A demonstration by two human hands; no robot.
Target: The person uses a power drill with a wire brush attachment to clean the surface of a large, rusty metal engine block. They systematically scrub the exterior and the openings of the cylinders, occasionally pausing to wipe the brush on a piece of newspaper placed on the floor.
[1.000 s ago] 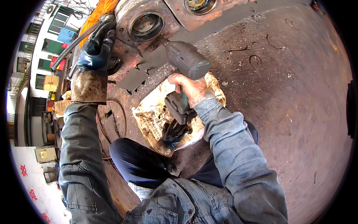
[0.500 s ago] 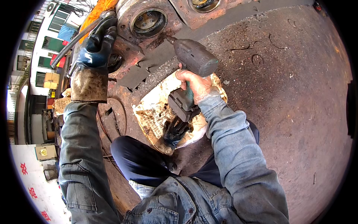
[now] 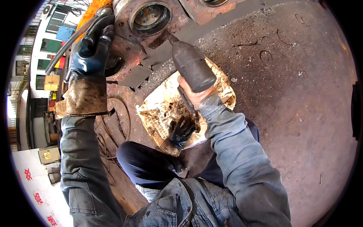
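The bare right hand (image 3: 194,94) is closed around the impact wrench (image 3: 191,64), whose long axis points up-left into the round hub (image 3: 149,17), while the gloved left hand (image 3: 90,49), left of the hub, clasps a dark hose (image 3: 66,49) and is no nearer.

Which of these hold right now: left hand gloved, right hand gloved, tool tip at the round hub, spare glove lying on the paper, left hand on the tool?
1. The left hand wears a glove. True.
2. The right hand wears a glove. False: it is bare.
3. The tool points its tip at the round hub. True; whether the tip touches it is unclear.
4. A spare glove lies on the paper. True.
5. The left hand holds the tool. False: the right hand grips it; the left hand holds a hose beside the rusty housing.
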